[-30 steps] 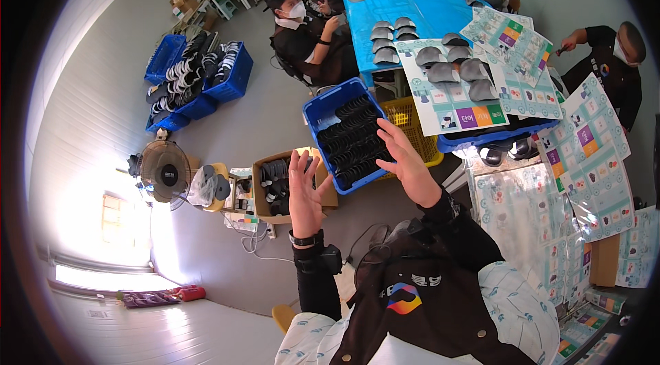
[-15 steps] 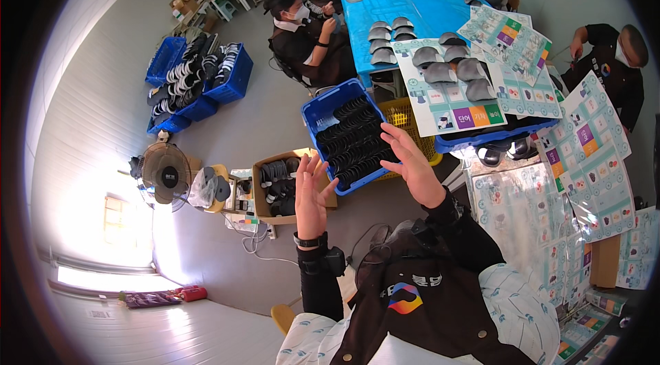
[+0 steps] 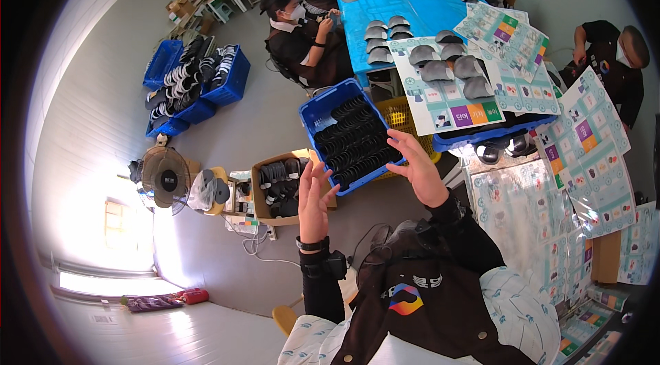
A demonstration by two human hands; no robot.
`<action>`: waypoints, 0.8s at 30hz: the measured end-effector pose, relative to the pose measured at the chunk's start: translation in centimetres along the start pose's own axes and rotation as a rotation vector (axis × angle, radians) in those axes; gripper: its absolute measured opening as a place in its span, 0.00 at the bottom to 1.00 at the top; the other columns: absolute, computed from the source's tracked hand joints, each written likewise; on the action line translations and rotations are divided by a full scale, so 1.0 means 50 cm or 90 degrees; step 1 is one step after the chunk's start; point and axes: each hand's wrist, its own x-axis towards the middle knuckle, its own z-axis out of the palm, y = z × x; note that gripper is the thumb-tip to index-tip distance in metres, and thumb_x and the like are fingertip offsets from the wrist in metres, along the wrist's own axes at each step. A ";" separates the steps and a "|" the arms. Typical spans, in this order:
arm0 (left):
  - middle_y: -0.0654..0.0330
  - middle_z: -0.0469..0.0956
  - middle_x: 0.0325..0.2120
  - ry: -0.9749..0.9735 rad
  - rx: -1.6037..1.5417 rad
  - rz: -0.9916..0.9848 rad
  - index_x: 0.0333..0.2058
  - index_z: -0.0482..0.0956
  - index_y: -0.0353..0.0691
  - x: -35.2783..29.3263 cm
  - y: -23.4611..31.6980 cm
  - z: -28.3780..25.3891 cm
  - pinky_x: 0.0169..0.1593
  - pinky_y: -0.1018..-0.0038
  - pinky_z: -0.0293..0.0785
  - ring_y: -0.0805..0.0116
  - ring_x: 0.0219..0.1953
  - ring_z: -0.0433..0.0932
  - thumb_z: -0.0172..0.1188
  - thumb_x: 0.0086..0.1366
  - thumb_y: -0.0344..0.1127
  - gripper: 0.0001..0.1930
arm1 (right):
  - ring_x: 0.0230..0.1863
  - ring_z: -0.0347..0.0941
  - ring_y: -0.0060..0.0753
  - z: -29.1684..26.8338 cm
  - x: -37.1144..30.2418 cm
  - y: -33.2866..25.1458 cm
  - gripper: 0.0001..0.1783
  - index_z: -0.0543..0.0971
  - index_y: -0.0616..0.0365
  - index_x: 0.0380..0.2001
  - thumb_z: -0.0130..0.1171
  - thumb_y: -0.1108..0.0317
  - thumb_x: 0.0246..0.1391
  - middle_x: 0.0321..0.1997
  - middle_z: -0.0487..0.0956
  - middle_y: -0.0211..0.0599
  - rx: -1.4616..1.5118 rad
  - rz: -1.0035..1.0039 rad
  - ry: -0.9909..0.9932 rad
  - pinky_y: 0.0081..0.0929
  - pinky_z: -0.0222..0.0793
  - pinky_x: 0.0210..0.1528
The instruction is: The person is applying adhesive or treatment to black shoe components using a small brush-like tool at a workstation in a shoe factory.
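Both my hands are raised in front of me, on either side of the near end of a blue plastic crate (image 3: 315, 112). Rows of black curved pieces (image 3: 352, 137) fill most of it. My left hand (image 3: 315, 208) has its fingers stretched upward near the crate's lower left corner. At the lower right side is my right hand (image 3: 421, 171), fingers spread and thumb pointing toward the crate. Neither palm has anything in it. Whether any fingertip touches the crate's rim, I cannot tell.
Grey curved pieces (image 3: 435, 71) lie on printed sheets (image 3: 440, 107) to the right. Co-workers sit round a blue-covered table (image 3: 412, 11). A cardboard box (image 3: 262, 205) of dark pieces, a yellow basket (image 3: 399, 114), a fan (image 3: 166, 177) and stacked blue crates (image 3: 230, 86) stand around.
My right hand has shifted slightly right and down, and my left slightly right. Both keep their fingers apart. A seated co-worker at the table has moved their hands a little.
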 end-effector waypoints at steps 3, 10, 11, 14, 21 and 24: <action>0.50 0.65 0.71 -0.002 0.004 -0.004 0.75 0.56 0.39 0.001 -0.005 0.000 0.65 0.58 0.73 0.59 0.70 0.68 0.44 0.84 0.46 0.29 | 0.79 0.54 0.33 -0.002 -0.002 0.003 0.29 0.62 0.54 0.75 0.41 0.53 0.78 0.77 0.60 0.32 0.003 0.000 0.004 0.44 0.64 0.71; 0.50 0.67 0.69 -0.011 0.010 -0.027 0.75 0.58 0.39 -0.003 -0.013 -0.002 0.64 0.61 0.74 0.60 0.68 0.71 0.44 0.84 0.45 0.28 | 0.80 0.54 0.34 0.000 -0.007 0.000 0.29 0.63 0.55 0.74 0.40 0.52 0.79 0.78 0.61 0.33 -0.010 0.007 0.009 0.42 0.65 0.71; 0.50 0.68 0.69 -0.010 0.014 -0.027 0.75 0.58 0.40 -0.003 -0.012 -0.002 0.64 0.61 0.74 0.60 0.67 0.71 0.44 0.84 0.45 0.28 | 0.80 0.54 0.33 0.000 -0.007 0.000 0.29 0.63 0.55 0.74 0.40 0.52 0.79 0.77 0.62 0.33 -0.011 0.007 0.010 0.41 0.64 0.71; 0.52 0.77 0.61 0.002 0.000 -0.033 0.71 0.64 0.39 -0.007 0.012 0.007 0.65 0.61 0.72 0.60 0.62 0.76 0.50 0.82 0.45 0.26 | 0.79 0.56 0.32 0.000 -0.009 0.002 0.28 0.65 0.55 0.73 0.41 0.53 0.79 0.76 0.64 0.34 -0.018 0.016 0.006 0.41 0.63 0.72; 0.52 0.81 0.49 -0.113 0.034 0.409 0.53 0.78 0.45 -0.113 0.288 0.066 0.65 0.40 0.66 0.49 0.55 0.80 0.63 0.69 0.42 0.17 | 0.77 0.59 0.34 -0.002 -0.012 0.006 0.25 0.69 0.56 0.69 0.47 0.57 0.76 0.74 0.67 0.36 -0.047 0.040 -0.013 0.41 0.58 0.75; 0.52 0.83 0.44 -0.263 0.231 0.584 0.45 0.83 0.47 -0.196 0.367 0.117 0.65 0.30 0.63 0.44 0.51 0.81 0.69 0.63 0.40 0.13 | 0.77 0.60 0.44 0.010 -0.021 0.012 0.27 0.71 0.58 0.66 0.59 0.61 0.69 0.73 0.67 0.44 -0.455 -0.200 0.017 0.44 0.57 0.76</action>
